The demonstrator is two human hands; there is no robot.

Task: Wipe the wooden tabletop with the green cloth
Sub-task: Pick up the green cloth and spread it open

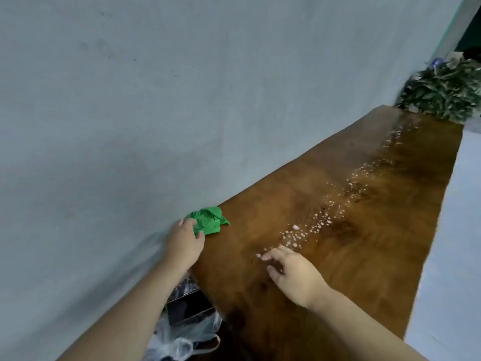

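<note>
Green cloth [208, 223] lies crumpled at the wall-side edge of the wooden tabletop [364, 243], the left hand [185, 246] touching it with fingertips on its near folds, not closed around it. The right hand [291, 274] hovers loosely spread beside a trail of white droplets [346, 194]. A leafy plant [442, 92] stands at the far end; a plastic bag [182, 340] sits nearest.

A plain grey-blue wall [156, 100] fills most of what I see, smudged with a few faint dark marks. It runs right along the far edge of the long table [377, 243]. At the far end a bushy green plant [442, 92] sits in the corner, with a dark opening and pale green trim behind it. Another pale wall [455, 243] runs along my right. The light is soft and even.
</note>
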